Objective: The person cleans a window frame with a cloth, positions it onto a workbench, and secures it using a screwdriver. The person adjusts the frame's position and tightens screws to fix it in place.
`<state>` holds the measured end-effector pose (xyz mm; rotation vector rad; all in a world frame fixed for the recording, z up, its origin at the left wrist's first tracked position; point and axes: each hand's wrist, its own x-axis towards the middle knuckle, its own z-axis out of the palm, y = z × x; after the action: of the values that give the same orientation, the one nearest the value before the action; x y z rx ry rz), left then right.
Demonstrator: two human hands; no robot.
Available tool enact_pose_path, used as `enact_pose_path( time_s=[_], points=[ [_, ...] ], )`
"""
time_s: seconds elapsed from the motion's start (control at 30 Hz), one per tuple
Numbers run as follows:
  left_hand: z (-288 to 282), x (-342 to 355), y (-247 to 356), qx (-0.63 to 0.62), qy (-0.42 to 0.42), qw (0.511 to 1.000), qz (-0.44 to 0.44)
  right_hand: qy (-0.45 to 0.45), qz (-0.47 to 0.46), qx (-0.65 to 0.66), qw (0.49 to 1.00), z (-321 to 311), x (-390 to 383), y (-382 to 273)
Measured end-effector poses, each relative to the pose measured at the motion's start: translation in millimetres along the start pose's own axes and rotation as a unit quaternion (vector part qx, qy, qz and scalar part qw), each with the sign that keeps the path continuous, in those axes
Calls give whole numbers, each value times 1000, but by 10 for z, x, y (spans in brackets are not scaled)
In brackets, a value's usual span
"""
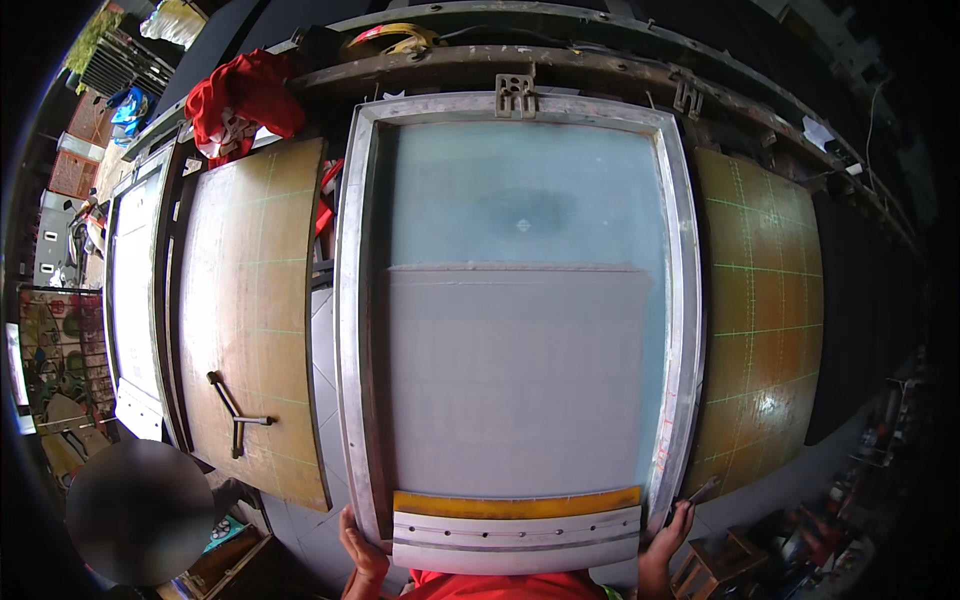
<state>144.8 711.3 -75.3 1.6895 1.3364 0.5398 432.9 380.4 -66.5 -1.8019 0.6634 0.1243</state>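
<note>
A large screen-printing frame point(352, 300) of silvery metal lies in front of me, with pale blue-green mesh point(525, 190) in its far part and a greyish area nearer me. Across its near end rests a squeegee point(515, 540) with a pale holder, a row of screws and an amber blade. My left hand point(365, 548) is closed round the frame's near left corner, beside one end of the squeegee. At the near right corner, my right hand point(668, 542) grips the frame too, its fingers curled at the outer edge. The undersides of both grips are hidden.
Brown boards with green grid lines flank the frame, one left point(255, 330) and one right point(760, 320). A Y-shaped socket wrench point(236, 415) lies on the left board. Red cloth point(243, 100) hangs on the far metal rail. At lower left a person point(235, 495) is partly visible; a wooden stool point(720, 565) stands lower right.
</note>
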Motion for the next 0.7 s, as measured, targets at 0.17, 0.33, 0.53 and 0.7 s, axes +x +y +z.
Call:
enact_pose_path(
  time_s=[0.17,0.33,0.53,0.7],
  points=[
    [5,78,167,-81,-29,996,-27,20,5,19,1000,39,-29,-41],
    [-147,739,1007,110,-57,971,205,20,-27,-13,999,-67,47,115],
    [804,2381,2552,293,-271,785,475,33,-2,48,998,-44,21,125],
    [1850,3096,3079,346,-257,656,620,28,-20,54,998,-53,91,194]
  ],
)
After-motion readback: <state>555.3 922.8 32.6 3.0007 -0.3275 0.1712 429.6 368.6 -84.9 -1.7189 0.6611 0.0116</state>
